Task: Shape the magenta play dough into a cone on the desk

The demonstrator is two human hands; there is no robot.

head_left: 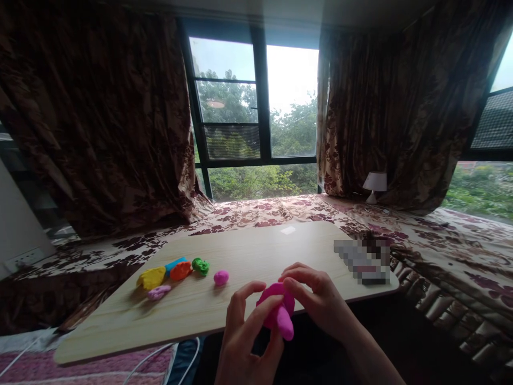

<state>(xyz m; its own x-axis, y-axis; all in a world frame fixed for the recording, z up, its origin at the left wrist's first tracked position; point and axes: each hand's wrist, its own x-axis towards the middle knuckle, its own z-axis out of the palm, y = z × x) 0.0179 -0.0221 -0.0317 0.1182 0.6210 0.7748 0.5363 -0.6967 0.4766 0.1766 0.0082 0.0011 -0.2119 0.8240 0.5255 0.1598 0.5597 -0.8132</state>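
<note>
A bright pink piece of modelling clay (pixel 285 323), a rounded disc with a thick stub sticking out toward me, is held up at the table's near edge. My left hand (pixel 250 334) pinches it from the left, thumb below and index finger across its front. On the right, my right hand (pixel 316 294) has its fingertips closed on the disc's upper right rim. Left of the hands, a small pink ball of clay (pixel 221 277) lies on the table. Farther left sit lumps of green (pixel 200 266), orange (pixel 181 270), blue (pixel 175 263), yellow (pixel 151 278) and pale pink clay (pixel 159 292).
The light wooden table (pixel 132 315) has rounded corners. A pixelated item (pixel 364 262) lies at its right end, and a small white patch (pixel 287 230) near its far edge. Beyond are a patterned cloth ledge, a white lamp (pixel 375 183), curtains and windows. White cables (pixel 148 355) hang below.
</note>
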